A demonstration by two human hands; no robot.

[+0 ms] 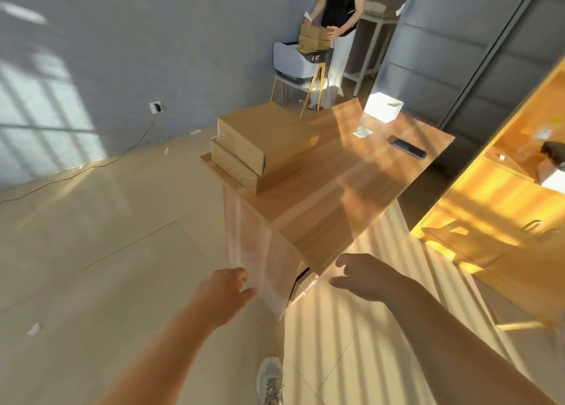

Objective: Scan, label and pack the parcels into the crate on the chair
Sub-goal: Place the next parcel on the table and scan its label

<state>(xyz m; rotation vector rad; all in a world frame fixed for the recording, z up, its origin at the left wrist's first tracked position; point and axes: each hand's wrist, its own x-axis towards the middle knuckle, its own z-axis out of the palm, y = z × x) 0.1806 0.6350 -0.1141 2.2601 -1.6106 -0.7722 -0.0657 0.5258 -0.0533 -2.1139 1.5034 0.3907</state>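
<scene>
At the surface's [336, 190] far edge, well beyond left hand [227, 285] and right hand [360, 274], both loose-fingered and empty: stacked parcels [263, 141]; crate [319, 58] beyond, half hidden.

The left hand [227, 285] and right hand [360, 277] have bare forearms; below the desk [336, 209] corner is one pale grey laced sneaker [270, 380].

parcels [269, 132]: stacked two high, left edge of table [336, 196]
phone [409, 148]: right edge of table
crate [319, 58]: on chair [286, 59], behind table
</scene>
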